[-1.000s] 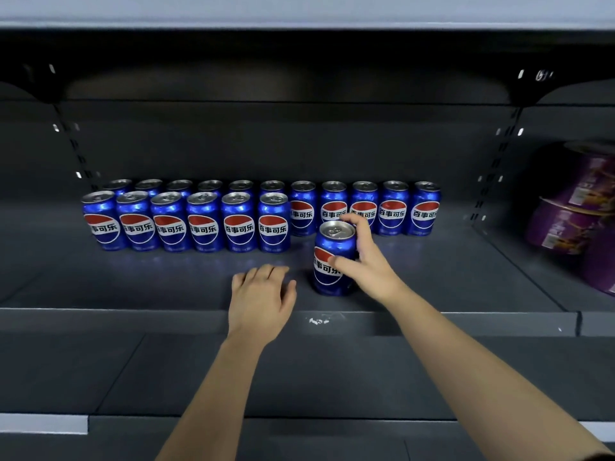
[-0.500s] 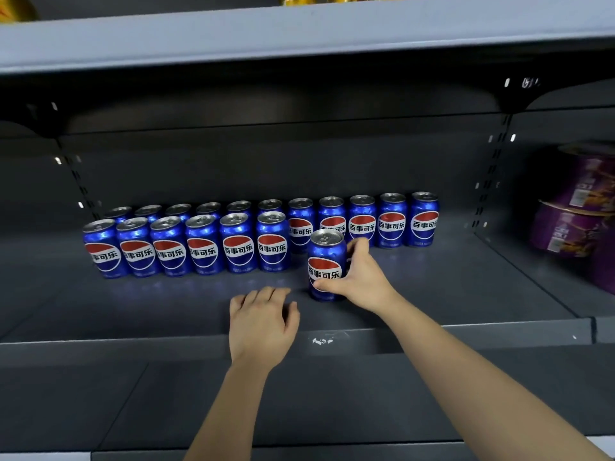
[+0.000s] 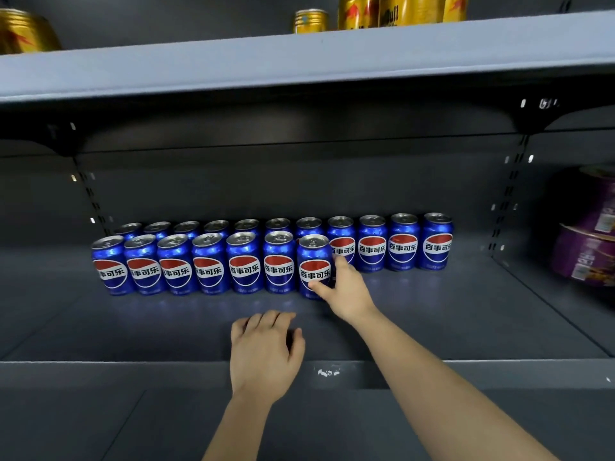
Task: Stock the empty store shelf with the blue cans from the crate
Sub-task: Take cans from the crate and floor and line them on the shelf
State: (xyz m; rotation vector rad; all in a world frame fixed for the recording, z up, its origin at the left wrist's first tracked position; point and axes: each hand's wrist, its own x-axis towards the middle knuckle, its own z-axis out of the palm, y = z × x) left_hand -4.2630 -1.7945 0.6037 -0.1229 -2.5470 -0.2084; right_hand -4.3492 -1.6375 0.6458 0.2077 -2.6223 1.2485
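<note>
Head camera: A person's right hand (image 3: 346, 287) grips a blue can (image 3: 312, 264) standing upright on a dark grey store shelf (image 3: 449, 324). The thumb lies across the lower front of the label and the fingers wrap round the can's right side. The can stands at the right end of the front row (image 3: 209, 266), just beside its neighbour; whether the two touch cannot be told. The longer back row (image 3: 402, 242) runs behind it and on to the right. The left hand (image 3: 266, 354) rests palm down on the shelf near its front edge, fingers loosely bent, holding nothing. Gold cans (image 3: 359, 11) stand on the upper shelf (image 3: 299, 64), and purple tubs (image 3: 589, 254) are stacked in the next bay to the right.

A sealed drinks can is likely to be moderately heavy and stiff while full, though its thin wall can dent under a hard squeeze or a knock. The glossy painted metal looks slippery. The best hold appears to be round the middle of the side wall, thumb opposite fingers, as shown here, rather than by the narrow top rim.
</note>
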